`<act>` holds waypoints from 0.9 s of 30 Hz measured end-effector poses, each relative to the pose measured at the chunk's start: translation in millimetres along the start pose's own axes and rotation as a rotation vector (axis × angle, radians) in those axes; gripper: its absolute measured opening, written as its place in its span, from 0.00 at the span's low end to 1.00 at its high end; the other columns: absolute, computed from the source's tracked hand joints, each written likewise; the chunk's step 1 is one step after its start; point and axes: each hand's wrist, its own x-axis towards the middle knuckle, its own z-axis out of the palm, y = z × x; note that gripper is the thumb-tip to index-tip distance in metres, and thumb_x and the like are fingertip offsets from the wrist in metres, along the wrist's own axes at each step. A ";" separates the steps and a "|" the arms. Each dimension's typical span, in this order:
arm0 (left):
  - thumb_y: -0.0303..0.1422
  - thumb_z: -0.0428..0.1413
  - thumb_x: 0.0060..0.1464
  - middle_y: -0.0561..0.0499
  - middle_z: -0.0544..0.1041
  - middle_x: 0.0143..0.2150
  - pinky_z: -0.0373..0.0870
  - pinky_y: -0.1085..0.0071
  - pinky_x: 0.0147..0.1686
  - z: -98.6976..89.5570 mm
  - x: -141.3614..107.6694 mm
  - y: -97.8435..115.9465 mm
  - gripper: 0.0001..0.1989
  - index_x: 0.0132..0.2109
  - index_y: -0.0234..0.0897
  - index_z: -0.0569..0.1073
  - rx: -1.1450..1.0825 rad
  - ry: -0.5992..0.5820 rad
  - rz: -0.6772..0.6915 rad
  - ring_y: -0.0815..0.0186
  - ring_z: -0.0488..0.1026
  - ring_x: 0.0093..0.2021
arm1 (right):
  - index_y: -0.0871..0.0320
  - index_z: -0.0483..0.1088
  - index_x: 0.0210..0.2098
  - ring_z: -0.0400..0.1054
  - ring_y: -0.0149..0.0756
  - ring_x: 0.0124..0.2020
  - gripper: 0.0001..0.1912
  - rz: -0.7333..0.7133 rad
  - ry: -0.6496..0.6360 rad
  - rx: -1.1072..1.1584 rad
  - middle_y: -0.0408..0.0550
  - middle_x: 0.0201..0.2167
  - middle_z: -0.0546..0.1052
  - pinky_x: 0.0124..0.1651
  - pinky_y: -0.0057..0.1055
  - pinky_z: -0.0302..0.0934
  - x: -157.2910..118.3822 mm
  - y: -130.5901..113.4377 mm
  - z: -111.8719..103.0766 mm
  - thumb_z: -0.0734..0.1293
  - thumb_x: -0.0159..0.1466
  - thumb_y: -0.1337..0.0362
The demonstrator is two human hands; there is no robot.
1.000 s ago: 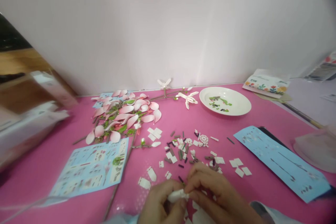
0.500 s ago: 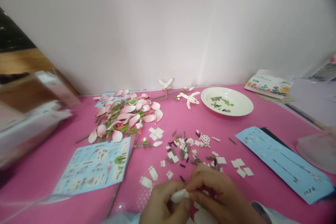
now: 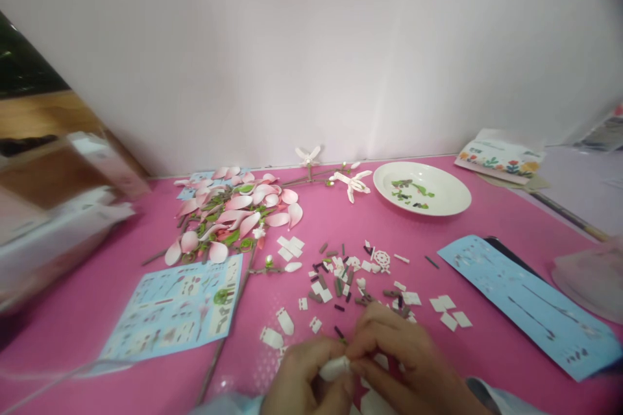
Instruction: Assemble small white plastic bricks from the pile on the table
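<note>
Low in the view, my left hand [image 3: 304,379] pinches a white petal-shaped building piece [image 3: 333,369] between thumb and fingers. My right hand [image 3: 399,360] meets it from the other side, its fingertips closed on the piece's right end. A dark stick-like part [image 3: 339,333] shows just above the fingertips. To the left of my hands lie white petal pieces [image 3: 285,321]. Beyond them spreads a loose pile of small white, grey and black building pieces [image 3: 335,279]. Larger white pieces lie partly hidden under my right hand.
Pink petals with green parts [image 3: 238,207] are heaped at the back left, above a blue instruction sheet [image 3: 170,311]. A brown branch [image 3: 228,331] runs along its edge. A white plate [image 3: 457,198] holds green bits. On the right are a blue booklet [image 3: 530,311] and a flowered packet [image 3: 501,155].
The white petal piece has turned slightly between my fingers. Both hands stay in nearly the same place, and the things on the table have not moved.
</note>
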 end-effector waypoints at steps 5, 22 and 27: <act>0.41 0.57 0.55 0.45 0.81 0.39 0.73 0.73 0.32 -4.1 -0.8 -0.5 0.14 0.43 0.39 0.81 0.031 -0.002 0.015 0.61 0.75 0.34 | 0.56 0.70 0.27 0.68 0.33 0.29 0.07 0.001 0.026 -0.014 0.43 0.24 0.71 0.30 0.26 0.63 0.1 -2.9 -0.9 0.66 0.60 0.72; 0.39 0.49 0.61 0.49 0.77 0.32 0.66 0.72 0.39 -3.1 5.7 16.2 0.16 0.38 0.36 0.78 0.057 -0.051 -0.026 0.63 0.71 0.36 | 0.58 0.72 0.28 0.69 0.34 0.28 0.05 -0.020 0.020 -0.023 0.45 0.25 0.71 0.30 0.28 0.64 2.8 -6.7 -3.0 0.66 0.59 0.71; 0.41 0.49 0.61 0.50 0.75 0.30 0.65 0.72 0.36 -3.7 5.7 17.4 0.17 0.36 0.35 0.77 0.013 -0.080 -0.029 0.63 0.70 0.34 | 0.57 0.73 0.30 0.69 0.35 0.29 0.06 -0.107 0.050 -0.057 0.46 0.26 0.72 0.32 0.30 0.66 1.5 -4.8 -3.4 0.66 0.59 0.73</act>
